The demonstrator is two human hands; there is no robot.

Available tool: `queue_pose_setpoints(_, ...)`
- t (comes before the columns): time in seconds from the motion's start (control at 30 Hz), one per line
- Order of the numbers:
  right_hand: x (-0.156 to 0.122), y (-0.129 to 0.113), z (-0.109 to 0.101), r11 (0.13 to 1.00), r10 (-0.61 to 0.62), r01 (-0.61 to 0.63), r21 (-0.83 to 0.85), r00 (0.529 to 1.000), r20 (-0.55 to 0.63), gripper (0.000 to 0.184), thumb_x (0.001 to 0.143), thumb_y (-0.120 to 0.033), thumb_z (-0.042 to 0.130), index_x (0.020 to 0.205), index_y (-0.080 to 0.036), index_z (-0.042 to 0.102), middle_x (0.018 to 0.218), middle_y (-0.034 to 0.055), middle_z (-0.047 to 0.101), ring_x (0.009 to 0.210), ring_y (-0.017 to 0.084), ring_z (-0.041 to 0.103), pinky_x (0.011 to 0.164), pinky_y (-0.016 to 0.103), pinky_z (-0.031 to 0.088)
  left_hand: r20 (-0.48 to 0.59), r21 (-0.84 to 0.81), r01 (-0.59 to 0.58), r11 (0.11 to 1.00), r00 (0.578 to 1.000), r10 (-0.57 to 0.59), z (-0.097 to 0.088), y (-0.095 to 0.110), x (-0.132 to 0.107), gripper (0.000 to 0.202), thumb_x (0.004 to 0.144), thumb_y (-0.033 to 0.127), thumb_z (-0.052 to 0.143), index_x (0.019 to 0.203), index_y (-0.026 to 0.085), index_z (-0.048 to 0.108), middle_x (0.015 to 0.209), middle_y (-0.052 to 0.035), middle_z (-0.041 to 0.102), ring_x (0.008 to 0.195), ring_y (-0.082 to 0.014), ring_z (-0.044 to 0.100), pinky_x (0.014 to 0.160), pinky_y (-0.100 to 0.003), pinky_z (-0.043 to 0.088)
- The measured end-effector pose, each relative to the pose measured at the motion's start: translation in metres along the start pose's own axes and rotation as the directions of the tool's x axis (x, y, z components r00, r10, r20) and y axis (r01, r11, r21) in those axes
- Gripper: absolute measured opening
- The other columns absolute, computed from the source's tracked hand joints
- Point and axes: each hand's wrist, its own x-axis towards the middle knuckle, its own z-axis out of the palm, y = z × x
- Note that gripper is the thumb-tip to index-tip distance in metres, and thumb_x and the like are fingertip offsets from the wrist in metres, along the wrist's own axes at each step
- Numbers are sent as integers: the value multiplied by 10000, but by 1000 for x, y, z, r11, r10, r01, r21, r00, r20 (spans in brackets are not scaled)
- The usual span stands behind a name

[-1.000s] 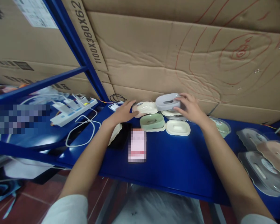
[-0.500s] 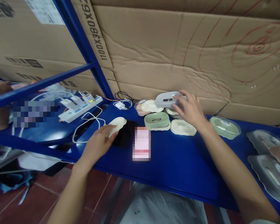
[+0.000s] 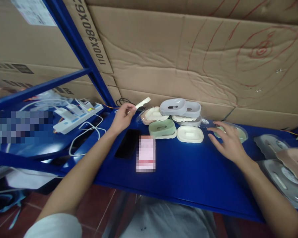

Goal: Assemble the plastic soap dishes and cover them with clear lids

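Note:
My left hand (image 3: 123, 117) pinches a thin cream plastic piece (image 3: 143, 102) and holds it edge-on above the blue shelf (image 3: 178, 175), beside a cluster of small plastic trays. My right hand (image 3: 227, 140) hovers open, fingers spread, just right of a cream tray (image 3: 190, 134) and in front of a packaged green tray (image 3: 238, 131). In the cluster are a green tray (image 3: 162, 127), a grey tray (image 3: 172, 106) stacked on others, and a cream-and-pink one (image 3: 152, 114).
A black phone (image 3: 127, 147) and a pink card (image 3: 146, 153) lie on the shelf near my left arm. A white power strip (image 3: 75, 115) with cables sits on the left. Packaged trays (image 3: 280, 165) lie at the right. Cardboard boxes (image 3: 188, 59) stand behind.
My left hand picked the cream piece up off the black phone and raised it towards the trays. My right hand let go of the grey tray and moved right and down.

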Motion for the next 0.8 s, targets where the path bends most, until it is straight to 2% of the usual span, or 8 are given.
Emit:
queue_pose_setpoints(0.1, -7, 14, 0, 998, 43, -41, -57, 998, 47, 357, 1068, -445, 502, 1290, -276, 725, 1481, 162, 629, 1309, 400, 637, 1030, 605, 510, 88, -26, -47, 999, 995, 49, 22, -4, 18, 373, 985, 562, 543, 1057, 217, 666, 1049, -78, 745, 1010, -238, 695, 977, -403, 573)
queue_pose_setpoints(0.23, -16, 47, 4, 978, 158, -146, -150, 985, 72, 493, 1064, -540, 470, 1433, -263, 644, 1580, 209, 555, 1386, 449, 580, 1031, 666, 496, 124, -4, -88, 996, 988, 88, 28, -11, 15, 363, 944, 514, 596, 1119, 213, 698, 1317, -126, 700, 1307, -292, 607, 1200, -505, 442)
queue_pose_setpoints(0.33, -29, 75, 13, 970, 194, -177, -167, 977, 87, 596, 1000, -614, 539, 1485, -275, 614, 1550, 244, 584, 1362, 505, 576, 1017, 708, 475, 157, 10, -89, 996, 984, 86, 25, -18, 7, 417, 941, 519, 604, 1212, 215, 696, 1401, -136, 659, 1345, -301, 583, 1178, -514, 467)
queue_pose_setpoints(0.43, -37, 91, 18, 976, 173, -156, -155, 979, 103, 580, 971, -576, 591, 1475, -293, 632, 1445, 240, 666, 1241, 500, 627, 943, 677, 492, 177, 10, -94, 996, 980, 91, 22, -23, 3, 463, 952, 530, 582, 1277, 214, 680, 1426, -143, 642, 1342, -302, 589, 1116, -490, 523)
queue_pose_setpoints(0.57, -33, 88, 7, 985, 143, -125, -120, 977, 156, 553, 940, -604, 669, 1423, -335, 686, 1341, 193, 733, 1150, 462, 665, 890, 628, 506, 168, 14, -122, 992, 979, 118, 20, -20, 4, 461, 961, 522, 570, 1299, 225, 672, 1422, -143, 646, 1345, -312, 593, 1142, -512, 509)
queue_pose_setpoints(0.7, -25, 73, -7, 986, 151, -164, 26, 948, 279, 522, 963, -664, 654, 1391, -368, 702, 1338, 113, 755, 1214, 422, 696, 985, 634, 542, 130, 53, -174, 983, 978, 166, 17, -6, -1, 427, 972, 506, 592, 1296, 244, 684, 1417, -137, 630, 1386, -326, 572, 1237, -537, 424)
queue_pose_setpoints(0.8, -22, 68, -9, 975, 157, -197, 101, 936, 316, 501, 997, -640, 635, 1378, -322, 705, 1353, 99, 764, 1227, 392, 722, 1040, 623, 578, 88, 129, -259, 957, 965, 249, 16, 10, -8, 390, 1007, 476, 576, 1307, 253, 689, 1432, -134, 606, 1385, -327, 584, 1234, -523, 434)
